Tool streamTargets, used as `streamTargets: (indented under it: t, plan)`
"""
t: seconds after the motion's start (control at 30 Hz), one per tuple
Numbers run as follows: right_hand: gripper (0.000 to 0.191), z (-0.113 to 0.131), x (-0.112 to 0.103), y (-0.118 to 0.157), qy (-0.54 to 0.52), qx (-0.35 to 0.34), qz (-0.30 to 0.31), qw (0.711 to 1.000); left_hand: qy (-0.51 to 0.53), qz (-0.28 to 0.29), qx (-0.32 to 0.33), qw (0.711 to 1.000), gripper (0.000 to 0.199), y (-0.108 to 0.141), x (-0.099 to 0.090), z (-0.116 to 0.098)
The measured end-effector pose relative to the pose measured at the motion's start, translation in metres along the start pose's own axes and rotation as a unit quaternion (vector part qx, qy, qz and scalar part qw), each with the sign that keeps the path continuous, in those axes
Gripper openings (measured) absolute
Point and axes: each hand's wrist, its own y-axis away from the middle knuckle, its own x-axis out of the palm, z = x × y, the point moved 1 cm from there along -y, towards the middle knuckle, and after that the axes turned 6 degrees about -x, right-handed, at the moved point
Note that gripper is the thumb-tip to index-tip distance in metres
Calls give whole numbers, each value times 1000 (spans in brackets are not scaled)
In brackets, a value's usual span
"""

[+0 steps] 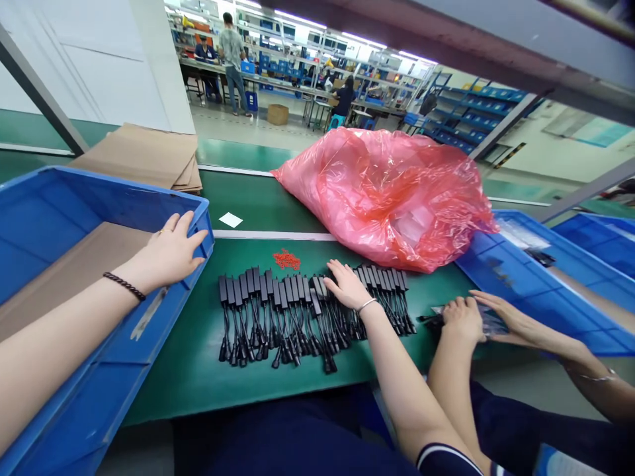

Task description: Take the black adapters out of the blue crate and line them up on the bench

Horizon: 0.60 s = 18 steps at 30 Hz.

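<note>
My left hand [176, 246] rests at the right-hand rim of a blue plastic bin [149, 354], its fingers spread and nothing held in them. A flat brown cardboard sheet [59, 264] lies inside that bin. Over a long row of black cable adapters [292, 291], my right hand [347, 284] lies with fingers stretched out, touching the tops of some of them. Each adapter has a small rectangular body and a short cable with a connector pointing towards me. Just behind the row sits a small heap of tiny red parts [286, 259].
A large pink plastic bag [387, 192] stands behind the row. To the right, a co-worker's hands [466, 320] handle black parts and clear plastic beside another blue bin [536, 291]. Cardboard sheets [139, 155] are stacked back left. A white paper piece [231, 219] lies on the green table [188, 387].
</note>
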Motion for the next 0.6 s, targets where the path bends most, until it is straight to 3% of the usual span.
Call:
streamTargets:
  t: [0.17, 0.3, 0.4, 0.5, 0.6]
  plan:
    - [50, -1, 15, 10, 60, -22, -56, 996, 74, -32, 5, 997, 54, -2, 10, 7]
    - [44, -1, 16, 7, 42, -12, -75, 996, 159, -75, 44, 983, 79, -7, 24, 15]
    - [45, -2, 13, 8, 43, -7, -74, 996, 145, -82, 58, 984, 75, -8, 25, 16]
    - [59, 8, 8, 12, 47, -60, -59, 995, 71, -68, 59, 993, 57, -5, 20, 13]
    - [93, 27, 6, 15, 30, -169, 1, 985, 6, -51, 51, 997, 54, -3, 15, 10]
